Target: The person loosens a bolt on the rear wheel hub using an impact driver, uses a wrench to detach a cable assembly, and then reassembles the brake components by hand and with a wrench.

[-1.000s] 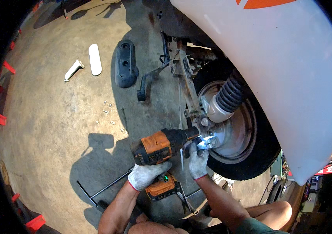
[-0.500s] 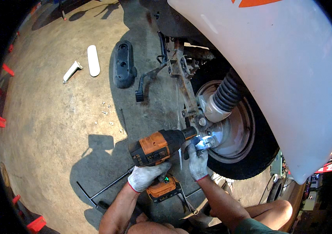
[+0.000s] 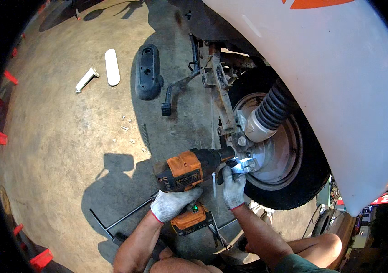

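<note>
My left hand [image 3: 174, 204], in a white work glove with a red cuff, is wrapped round the grip of an orange and black cordless impact wrench [image 3: 185, 167]. The wrench lies nearly level, its nose pointing right at the dusty wheel hub [image 3: 264, 159]. Below the hand hangs its orange battery [image 3: 190, 221] with a green light. My gloved right hand [image 3: 234, 190] is beside the nose, fingers closed at a small dark part next to the brightly lit hub fitting; what they hold is hidden. Just above the nose is a bolt head [image 3: 242, 141] on the metal arm.
Over the tyre [image 3: 310, 182] bulges a white body panel [image 3: 335, 91], beside a black shock boot [image 3: 273, 109]. A pedal lever [image 3: 166, 107], black cover [image 3: 148, 73], white strip [image 3: 112, 67], spring [image 3: 145, 135] and small screws [image 3: 124, 128] are to the left. A T-handle wrench [image 3: 130, 213] lies near my left forearm.
The whole view has shifted slightly, with the scene a little further right and up. Both hands keep their grips, and the wrench nose stays close to the hub.
</note>
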{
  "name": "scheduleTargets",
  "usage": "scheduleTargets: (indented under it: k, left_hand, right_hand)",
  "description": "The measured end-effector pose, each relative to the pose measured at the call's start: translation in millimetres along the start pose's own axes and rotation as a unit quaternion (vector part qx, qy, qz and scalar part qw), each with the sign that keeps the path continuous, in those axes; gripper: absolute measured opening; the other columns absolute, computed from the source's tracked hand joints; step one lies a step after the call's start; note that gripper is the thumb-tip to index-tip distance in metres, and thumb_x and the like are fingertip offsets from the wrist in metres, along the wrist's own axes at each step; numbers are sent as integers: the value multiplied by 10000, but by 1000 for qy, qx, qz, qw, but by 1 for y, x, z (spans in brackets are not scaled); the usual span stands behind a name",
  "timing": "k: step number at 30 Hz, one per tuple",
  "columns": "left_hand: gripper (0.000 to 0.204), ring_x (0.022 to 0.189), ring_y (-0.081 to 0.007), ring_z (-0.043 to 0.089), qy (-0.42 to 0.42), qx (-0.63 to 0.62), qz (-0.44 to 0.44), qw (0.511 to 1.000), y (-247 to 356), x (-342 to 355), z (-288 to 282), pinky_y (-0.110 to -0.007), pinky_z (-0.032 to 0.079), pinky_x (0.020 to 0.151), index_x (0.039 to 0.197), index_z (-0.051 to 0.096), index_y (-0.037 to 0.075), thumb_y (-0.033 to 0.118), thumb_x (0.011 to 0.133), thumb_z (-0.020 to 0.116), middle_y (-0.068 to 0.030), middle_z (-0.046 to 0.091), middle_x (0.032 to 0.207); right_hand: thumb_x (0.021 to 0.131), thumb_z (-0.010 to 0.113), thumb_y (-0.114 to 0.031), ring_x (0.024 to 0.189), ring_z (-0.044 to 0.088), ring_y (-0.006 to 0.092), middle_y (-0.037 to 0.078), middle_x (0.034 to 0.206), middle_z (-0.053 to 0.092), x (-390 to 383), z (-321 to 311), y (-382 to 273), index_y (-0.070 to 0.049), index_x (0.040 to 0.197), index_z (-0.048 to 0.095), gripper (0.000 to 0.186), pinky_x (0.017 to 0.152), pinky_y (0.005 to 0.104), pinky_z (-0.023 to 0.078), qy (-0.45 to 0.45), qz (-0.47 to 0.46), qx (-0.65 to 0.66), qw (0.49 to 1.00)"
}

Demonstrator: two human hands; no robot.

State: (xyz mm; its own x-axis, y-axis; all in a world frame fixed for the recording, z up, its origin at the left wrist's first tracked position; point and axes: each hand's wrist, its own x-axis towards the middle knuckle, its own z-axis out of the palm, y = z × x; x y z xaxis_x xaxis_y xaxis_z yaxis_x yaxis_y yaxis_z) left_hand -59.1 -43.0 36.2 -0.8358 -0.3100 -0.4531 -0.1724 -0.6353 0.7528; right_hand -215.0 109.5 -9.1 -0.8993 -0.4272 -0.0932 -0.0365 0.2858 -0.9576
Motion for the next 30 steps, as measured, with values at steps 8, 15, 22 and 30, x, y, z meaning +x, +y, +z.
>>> scheduleTargets:
  k: [8,15,22,30]
  left_hand:
    - [281,574,-87,547,-6,0,-5,1000,13,-3,0,-252,456,488,1046,608,77,103,791,723,-3,602,761]
    - [278,568,-97,553,-8,-25,1,1000,11,-2,0,-256,459,481,1019,608,75,86,769,729,-7,600,745]
    - [324,603,-95,564,-18,-32,-13,999,7,1,0,-249,473,504,1060,597,72,83,767,735,-8,611,792]
    - [352,731,-64,579,-36,63,30,997,12,0,-4,-252,513,601,1143,601,59,79,804,695,-11,633,965]
  right_hand:
    - [954,564,-156,868,558,117,27,963,606,-2,6,-14,-33,1054,572,159,768,282,460,3,-21,-1,1000]
    - [954,556,-142,845,564,112,21,938,611,1,2,-1,-38,1033,582,134,748,282,466,7,-9,-12,1000]
    - [956,553,-143,859,559,116,19,947,607,2,3,3,-43,1059,570,145,770,289,465,26,-18,8,999]
    - [952,562,-168,921,565,157,49,1015,616,-1,3,-17,-20,1040,589,174,834,326,456,-12,-14,-23,1000]
